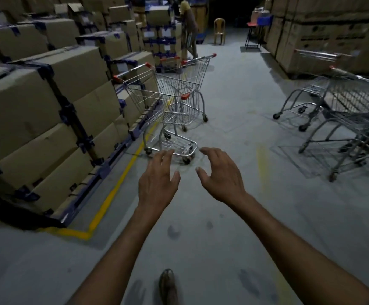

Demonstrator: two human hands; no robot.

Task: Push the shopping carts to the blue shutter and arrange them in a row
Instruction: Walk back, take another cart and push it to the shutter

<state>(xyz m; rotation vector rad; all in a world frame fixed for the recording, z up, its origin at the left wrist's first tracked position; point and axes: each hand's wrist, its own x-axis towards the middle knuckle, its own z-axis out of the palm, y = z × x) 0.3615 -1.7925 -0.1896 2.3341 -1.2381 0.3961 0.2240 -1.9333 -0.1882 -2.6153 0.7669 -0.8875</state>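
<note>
Both hands are released and hold nothing: the left hand (157, 180) and right hand (222, 176) reach forward with fingers loosely spread. Two shopping carts (168, 106) stand one behind the other just ahead of the left fingertips, untouched, and at least two more carts (353, 102), blurred, stand well off to the right. Labels on the stacked cardboard boxes (25, 102) to the left are unreadable, and below the hands is a grey concrete floor (201, 216) with a yellow line (113, 190).

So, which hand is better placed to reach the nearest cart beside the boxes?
Probably the left: the left hand is open and lines up with the cart; the right hand, also open, is over bare floor.
</note>
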